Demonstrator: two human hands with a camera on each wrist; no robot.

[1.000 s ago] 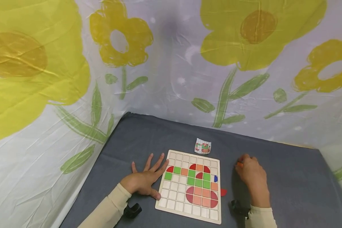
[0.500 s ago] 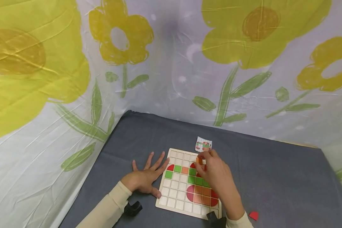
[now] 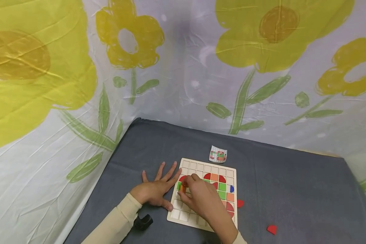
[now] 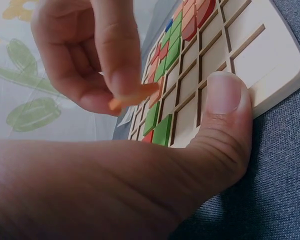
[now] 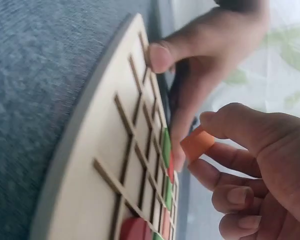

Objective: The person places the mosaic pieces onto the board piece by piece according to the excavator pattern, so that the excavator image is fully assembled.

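A wooden grid board (image 3: 175, 215) lies on the dark cloth, partly filled with green, orange and red tiles. My left hand (image 3: 154, 194) is spread flat beside its left edge, the thumb and little finger touching the rim. Over the left part of the board, my right hand (image 3: 202, 196) pinches an orange square tile (image 5: 197, 145) between thumb and fingertips. In the left wrist view, this tile is held tilted, just above the squares. Close to it sits a green tile (image 3: 179, 185) in the grid. My right hand hides the board's middle in the head view.
Behind the board lies a small printed pattern card (image 3: 218, 155). One red quarter-round tile (image 3: 271, 229) rests on the cloth at right; another red piece (image 3: 240, 203) touches the board's right edge. A flower-printed curtain (image 3: 183, 84) rises behind the table.
From the right of the table, my right hand has carried the orange tile left across the board to its left side. The left hand keeps its place.
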